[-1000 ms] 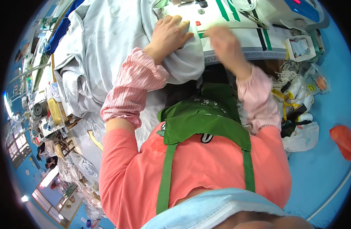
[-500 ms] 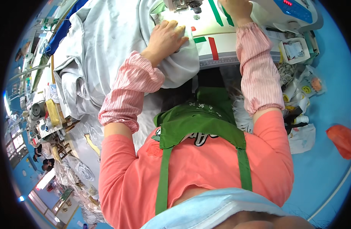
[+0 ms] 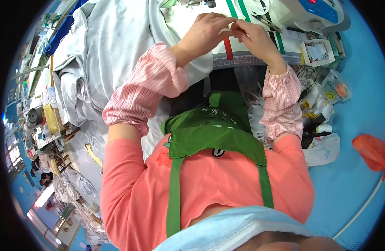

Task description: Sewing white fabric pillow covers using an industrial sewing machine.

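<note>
Both hands are raised together above the tabletop (image 3: 259, 58), just in front of the sewing machine (image 3: 314, 12). The left hand (image 3: 207, 31) and the right hand (image 3: 255, 37) meet fingertip to fingertip at one point, and something very small is pinched between them there; it is too small to be made out, and could be a thread end or a scrap of trim. Each grip is nearly closed, thumb against forefinger, with the other fingers curled loosely. Which hand actually bears the pinched thing cannot be told.

The pinch point lies on the near side of the sewing machine, directly over the red strip (image 3: 228, 48) marked on the tabletop, whose long axis runs away from the person toward the machine. Green strips (image 3: 279, 42) lie parallel to it, nearer the machine's right end. A pair of small snips (image 3: 265, 23) rests between the right hand and the machine, closer to the right hand than to the left.

The pale grey fabric (image 3: 117, 46) is heaped to the left of the machine, and the left forearm lies across its edge. A small white tray (image 3: 316, 52) sits at the machine's right.
</note>
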`<state>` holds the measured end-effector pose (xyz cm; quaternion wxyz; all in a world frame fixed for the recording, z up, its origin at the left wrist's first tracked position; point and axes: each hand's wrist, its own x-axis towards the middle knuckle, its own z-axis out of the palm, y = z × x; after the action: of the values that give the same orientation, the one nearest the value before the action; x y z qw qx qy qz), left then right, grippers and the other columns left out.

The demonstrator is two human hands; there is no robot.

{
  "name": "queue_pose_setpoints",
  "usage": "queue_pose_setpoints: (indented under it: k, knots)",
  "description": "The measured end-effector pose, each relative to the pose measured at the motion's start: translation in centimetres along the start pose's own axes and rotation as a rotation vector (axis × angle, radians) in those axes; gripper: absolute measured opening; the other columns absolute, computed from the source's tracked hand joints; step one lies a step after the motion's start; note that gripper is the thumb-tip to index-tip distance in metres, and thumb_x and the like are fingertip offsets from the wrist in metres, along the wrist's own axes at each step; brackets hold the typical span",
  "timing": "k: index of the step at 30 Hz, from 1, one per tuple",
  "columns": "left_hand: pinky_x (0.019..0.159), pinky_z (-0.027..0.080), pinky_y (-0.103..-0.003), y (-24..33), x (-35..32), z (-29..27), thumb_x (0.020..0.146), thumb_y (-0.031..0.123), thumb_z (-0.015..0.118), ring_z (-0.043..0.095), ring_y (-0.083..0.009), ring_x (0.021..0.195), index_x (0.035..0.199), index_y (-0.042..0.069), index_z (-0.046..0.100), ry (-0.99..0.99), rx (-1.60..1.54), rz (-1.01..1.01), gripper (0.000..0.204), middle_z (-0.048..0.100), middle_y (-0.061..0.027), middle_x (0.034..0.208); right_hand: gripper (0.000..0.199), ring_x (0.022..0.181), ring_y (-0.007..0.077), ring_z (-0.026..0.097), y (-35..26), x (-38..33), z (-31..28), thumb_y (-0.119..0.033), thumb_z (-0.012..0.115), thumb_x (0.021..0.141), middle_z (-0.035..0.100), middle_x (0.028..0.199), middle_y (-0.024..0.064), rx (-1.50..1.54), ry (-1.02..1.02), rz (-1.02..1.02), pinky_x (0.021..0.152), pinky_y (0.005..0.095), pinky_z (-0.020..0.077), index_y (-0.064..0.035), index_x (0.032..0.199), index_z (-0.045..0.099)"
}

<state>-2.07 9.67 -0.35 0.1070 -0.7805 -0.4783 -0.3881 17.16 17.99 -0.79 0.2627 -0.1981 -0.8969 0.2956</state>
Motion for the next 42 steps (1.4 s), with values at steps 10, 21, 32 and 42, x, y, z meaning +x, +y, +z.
queue_pose_setpoints:
  k: [10,21,32,42]
  knots:
    - [0.077,0.052,-0.044,-7.0,-1.9,-2.5,0.084,0.017,0.067,0.067,-0.0385,0.084,0.092,-0.001,0.073,-0.468,0.014,-0.667,0.021,0.071,-0.0208,0.088,0.014,0.071,0.0245,0.068,3.9,3.9,5.1,-0.017,0.062,0.094,0.07,0.081,0.0127,-0.131,0.092,0.203,0.067,0.0334,0.0528,-0.0057,0.1,0.068]
    - [0.062,0.05,-0.041,-14.1,-4.1,-0.1,0.074,0.015,0.073,0.069,-0.0297,0.069,0.083,-0.011,0.068,-0.458,-0.036,-1.0,0.028,0.067,-0.0244,0.072,0.018,0.095,0.0328,0.064,4.0,7.1,8.1,-0.009,0.057,0.087,0.068,0.1,0.0171,-0.743,0.251,0.169,0.083,0.0432,0.0508,-0.0006,0.101,0.064]
    - [0.064,0.05,-0.042,-13.8,-3.9,-0.5,0.077,0.023,0.073,0.068,-0.0318,0.068,0.083,-0.008,0.069,-0.409,-0.038,-1.003,0.032,0.068,-0.0239,0.072,0.051,0.121,0.0297,0.059,2.0,4.2,9.2,-0.039,0.061,0.097,0.066,0.122,0.0162,-0.713,0.26,0.03,0.101,0.039,0.047,0.0054,0.121,0.062]
    - [0.064,0.051,-0.041,-13.4,-4.7,-1.4,0.076,0.025,0.075,0.07,-0.0312,0.068,0.083,-0.007,0.071,-0.28,-0.293,-0.771,0.033,0.068,-0.0235,0.072,0.04,0.119,0.036,0.057,-0.1,4.2,8.5,-0.02,0.066,0.088,0.062,0.124,0.0216,-0.534,0.346,0.257,0.101,0.0429,0.0454,0.0058,0.117,0.061]
